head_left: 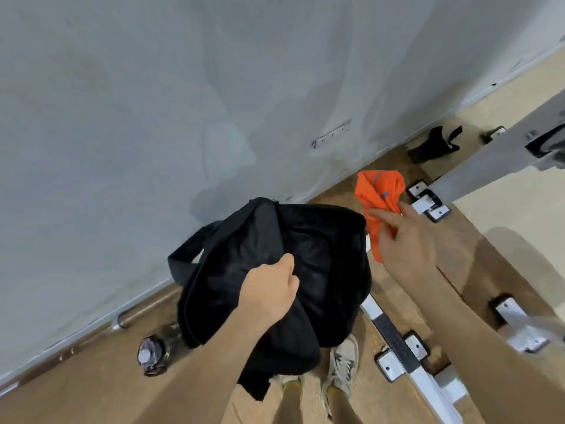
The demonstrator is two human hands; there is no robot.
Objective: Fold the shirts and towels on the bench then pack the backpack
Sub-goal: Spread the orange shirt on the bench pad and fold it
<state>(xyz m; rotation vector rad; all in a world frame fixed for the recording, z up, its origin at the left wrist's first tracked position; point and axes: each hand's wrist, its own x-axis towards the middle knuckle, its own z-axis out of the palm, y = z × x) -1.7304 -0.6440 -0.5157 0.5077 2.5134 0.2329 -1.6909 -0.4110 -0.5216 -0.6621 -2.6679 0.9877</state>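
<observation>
Here, a person stands holding a black fabric backpack (305, 255) in front of their legs, above a brown floor (76, 393) and close to a grey wall (153, 117). The left hand (270, 290) grips the bag's upper edge, fingers curled over the fabric. The right hand (406, 240) pinches a bundled orange cloth (379, 191), thumb and fingers closed on its lower part.

The cloth sits just beyond the backpack's far right corner; whether the two touch, we cannot tell. Its long axis runs away from the person, the bundled end pointing towards the wall and a loose tail trailing beneath the hand. The backpack's long axis lies roughly the same way, from feet to wall.

We judge the right hand the nearer, with the cloth to travel leftward over the bag's rim. In the dark fabric we cannot make out whether the mouth is open.
</observation>
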